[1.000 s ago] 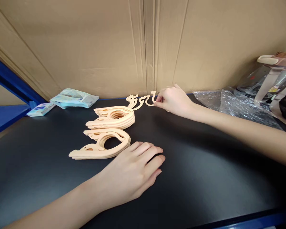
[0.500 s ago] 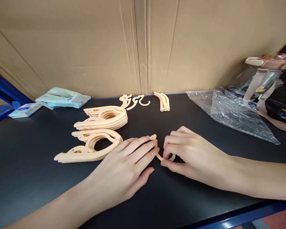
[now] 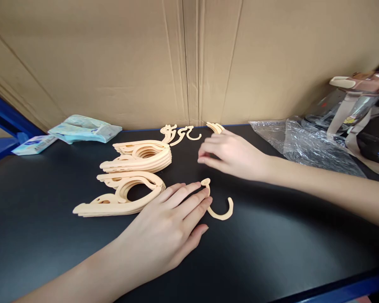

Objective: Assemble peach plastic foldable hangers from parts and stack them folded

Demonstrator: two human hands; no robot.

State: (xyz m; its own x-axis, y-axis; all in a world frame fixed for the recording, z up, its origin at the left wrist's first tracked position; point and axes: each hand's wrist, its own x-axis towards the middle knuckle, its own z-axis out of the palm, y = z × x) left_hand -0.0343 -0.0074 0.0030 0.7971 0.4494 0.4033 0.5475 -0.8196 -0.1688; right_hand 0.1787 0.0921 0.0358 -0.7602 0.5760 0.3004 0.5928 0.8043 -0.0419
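My left hand (image 3: 167, 229) lies flat and open on the black table (image 3: 271, 235), its fingertips touching the stem of a peach plastic hook (image 3: 219, 207) that lies loose beside it. My right hand (image 3: 232, 153) hovers farther back with fingers loosely curled and nothing in it, near a small bundle of curved peach bars (image 3: 215, 127). Two stacks of peach hanger bodies sit left of my hands: a near stack (image 3: 120, 195) and a far stack (image 3: 140, 155). More loose hooks (image 3: 180, 134) lie by the cardboard wall.
A cardboard wall (image 3: 189, 63) closes the back. Tissue packs (image 3: 85, 128) and a small blue-white pack (image 3: 34, 144) lie at the back left. Crumpled clear plastic (image 3: 303, 145) and a clear jug with peach lid (image 3: 350, 101) sit at the right. Blue shelf frame (image 3: 6, 122) is at left.
My right hand let go of the hook, leaving it on the table by my left fingers, and moved back toward the bundle of bars near the wall. My left hand stayed put.
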